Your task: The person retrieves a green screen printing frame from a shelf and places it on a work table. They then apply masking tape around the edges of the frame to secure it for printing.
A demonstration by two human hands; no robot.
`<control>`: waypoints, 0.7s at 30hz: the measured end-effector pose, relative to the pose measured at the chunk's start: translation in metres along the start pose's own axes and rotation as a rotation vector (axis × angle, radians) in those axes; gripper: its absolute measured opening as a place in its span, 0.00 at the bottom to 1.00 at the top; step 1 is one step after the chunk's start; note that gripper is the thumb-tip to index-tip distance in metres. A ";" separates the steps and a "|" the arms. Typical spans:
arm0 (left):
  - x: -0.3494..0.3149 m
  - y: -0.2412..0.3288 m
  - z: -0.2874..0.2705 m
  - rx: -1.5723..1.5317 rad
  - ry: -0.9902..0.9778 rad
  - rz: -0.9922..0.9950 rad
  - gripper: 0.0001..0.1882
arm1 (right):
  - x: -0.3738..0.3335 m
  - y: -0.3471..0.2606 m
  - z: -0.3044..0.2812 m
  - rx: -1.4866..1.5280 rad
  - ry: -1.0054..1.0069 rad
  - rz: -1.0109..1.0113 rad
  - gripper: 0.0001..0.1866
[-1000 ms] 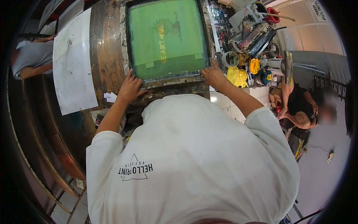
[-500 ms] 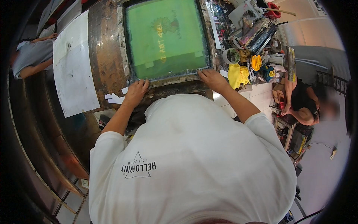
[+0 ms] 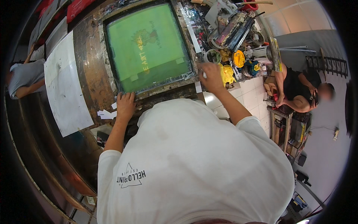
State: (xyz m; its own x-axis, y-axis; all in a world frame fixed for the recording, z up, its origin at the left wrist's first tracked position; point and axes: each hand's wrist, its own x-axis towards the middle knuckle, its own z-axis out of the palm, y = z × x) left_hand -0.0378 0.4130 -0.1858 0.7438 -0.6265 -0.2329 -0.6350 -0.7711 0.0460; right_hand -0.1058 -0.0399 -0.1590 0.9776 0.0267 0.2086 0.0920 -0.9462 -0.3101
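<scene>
A screen printing frame (image 3: 175, 87) with a green mesh (image 3: 153, 48) lies on the dark, worn table. Pale lettering and a small figure show on the mesh. My left hand (image 3: 126, 105) is at the frame's near left corner, fingers curled over its edge. Just off the near right corner is my right hand (image 3: 212, 77), fingers closed, with a small white piece (image 3: 204, 75) showing at the fingertips. Its exact kind is unclear. A white paper slip (image 3: 198, 87) lies below that corner. Several more white slips (image 3: 107, 114) lie left of my left hand.
A large white sheet (image 3: 67, 84) covers the table's left part. At right stand ink-stained squeegees (image 3: 233, 31), a yellow cloth (image 3: 226, 74), an open yellow tub (image 3: 238, 58) and a cup (image 3: 212, 56). One person sits at far right (image 3: 298, 89); another is at far left (image 3: 28, 78).
My right hand has left the frame's near edge and shifted slightly right of the corner, its fingers now closed. My left hand stays at the frame. The whole view has turned and shifted.
</scene>
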 end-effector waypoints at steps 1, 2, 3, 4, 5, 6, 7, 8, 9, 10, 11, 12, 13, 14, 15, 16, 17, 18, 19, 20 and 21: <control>0.000 0.000 -0.002 0.018 -0.008 -0.005 0.34 | -0.001 0.016 0.001 -0.075 0.072 0.072 0.24; 0.001 0.001 -0.003 0.023 -0.040 -0.027 0.35 | -0.001 0.030 0.001 -0.172 0.017 0.095 0.22; 0.003 0.002 -0.005 0.030 -0.072 -0.048 0.37 | 0.001 0.043 0.000 -0.268 -0.037 0.119 0.20; 0.005 0.003 -0.008 0.036 -0.104 -0.069 0.38 | 0.002 0.054 0.001 -0.364 -0.091 0.143 0.18; 0.006 0.006 -0.016 -0.004 -0.068 -0.067 0.38 | 0.002 0.064 0.003 -0.406 -0.147 0.096 0.16; 0.008 0.013 -0.029 -0.043 -0.029 -0.060 0.39 | 0.003 0.073 0.005 -0.449 -0.201 0.053 0.15; 0.012 0.020 -0.042 -0.083 0.009 -0.053 0.40 | 0.003 0.081 0.007 -0.492 -0.255 0.010 0.13; 0.016 0.027 -0.053 -0.127 0.048 -0.027 0.39 | 0.004 0.083 0.008 -0.475 -0.296 0.028 0.12; 0.022 0.034 -0.062 -0.174 0.086 0.001 0.39 | 0.006 0.083 0.006 -0.459 -0.339 0.046 0.11; 0.029 0.042 -0.073 -0.221 0.123 0.029 0.39 | 0.008 0.083 0.005 -0.443 -0.382 0.066 0.10; 0.034 0.051 -0.086 -0.320 0.139 0.023 0.37 | 0.009 0.073 -0.002 -0.350 -0.316 0.058 0.10; 0.041 0.062 -0.099 -0.419 0.156 0.011 0.35 | 0.009 0.055 -0.015 -0.256 -0.252 0.045 0.10; 0.047 0.073 -0.112 -0.520 0.174 0.000 0.33 | 0.008 0.035 -0.028 -0.162 -0.190 0.034 0.10; 0.053 0.084 -0.124 -0.643 0.207 0.035 0.31 | 0.007 0.015 -0.038 -0.065 -0.155 0.017 0.10; 0.059 0.094 -0.135 -0.762 0.240 0.067 0.29 | 0.008 -0.005 -0.047 0.037 -0.119 0.000 0.10; 0.067 0.105 -0.147 -0.768 0.339 0.132 0.30 | 0.010 -0.024 -0.054 0.142 -0.083 -0.019 0.09; 0.076 0.113 -0.157 -0.771 0.439 0.200 0.31 | 0.014 -0.040 -0.060 0.199 -0.082 -0.055 0.09; 0.083 0.120 -0.164 -0.769 0.461 0.226 0.31 | 0.016 -0.052 -0.060 0.219 -0.107 -0.062 0.11; 0.090 0.125 -0.172 -0.766 0.483 0.255 0.31 | 0.018 -0.063 -0.061 0.238 -0.130 -0.067 0.13; 0.094 0.126 -0.176 -0.761 0.504 0.285 0.31 | 0.022 -0.075 -0.063 0.257 -0.152 -0.074 0.14; 0.094 0.124 -0.178 -0.731 0.486 0.296 0.31 | 0.029 -0.089 -0.072 0.305 -0.149 -0.089 0.12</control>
State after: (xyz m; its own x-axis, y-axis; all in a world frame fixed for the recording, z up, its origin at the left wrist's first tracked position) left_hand -0.0097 0.2380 -0.0295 0.6827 -0.6607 0.3119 -0.6470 -0.3483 0.6783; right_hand -0.0995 0.0217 -0.0590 0.9780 0.1728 0.1166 0.2084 -0.7988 -0.5644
